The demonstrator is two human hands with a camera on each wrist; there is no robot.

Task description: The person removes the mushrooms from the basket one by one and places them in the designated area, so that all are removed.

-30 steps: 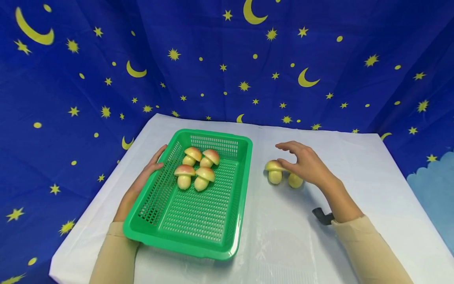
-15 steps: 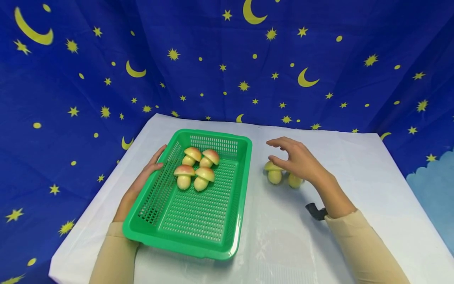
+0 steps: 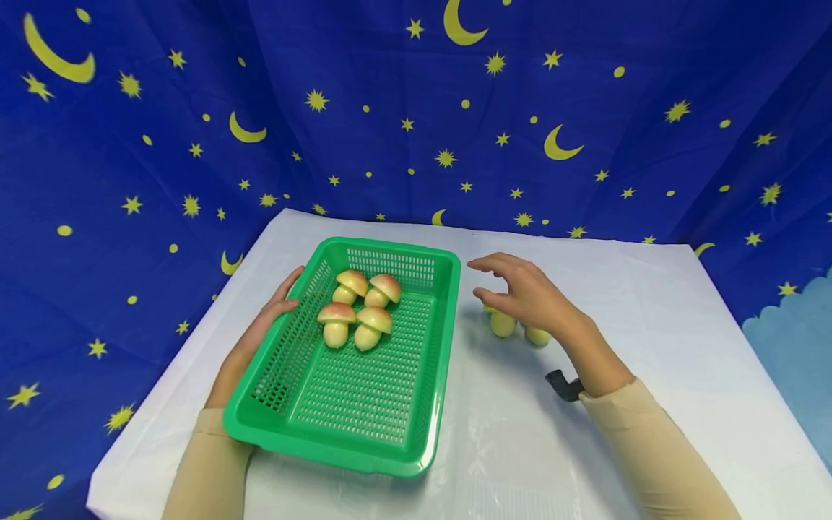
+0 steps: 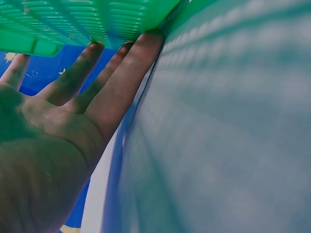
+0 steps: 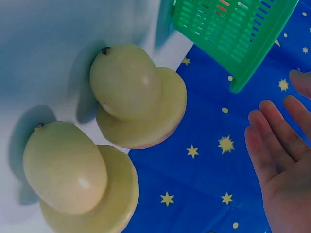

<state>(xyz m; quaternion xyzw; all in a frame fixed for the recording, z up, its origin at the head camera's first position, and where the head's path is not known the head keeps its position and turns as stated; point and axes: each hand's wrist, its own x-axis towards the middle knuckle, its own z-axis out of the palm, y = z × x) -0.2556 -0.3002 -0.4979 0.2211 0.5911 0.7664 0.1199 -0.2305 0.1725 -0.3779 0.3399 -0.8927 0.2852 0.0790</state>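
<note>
A green plastic basket on the white table holds several toy mushrooms with yellow and reddish caps, grouped toward its back left. My left hand lies along the basket's left side; in the left wrist view its straight fingers reach the slotted wall. Two more toy mushrooms, a left one and a right one, lie on the table right of the basket, their caps mostly hidden by my right hand. That hand hovers near the basket's right rim, holding nothing, thumb apart from relaxed fingers.
A white cloth covers the table. Behind it hangs a blue curtain with yellow stars and moons. A black piece sits at my right wrist, by the beige sleeve.
My right hand has moved left from over the two table mushrooms toward the basket's right rim. My left hand, the basket and the mushrooms stay where they were.
</note>
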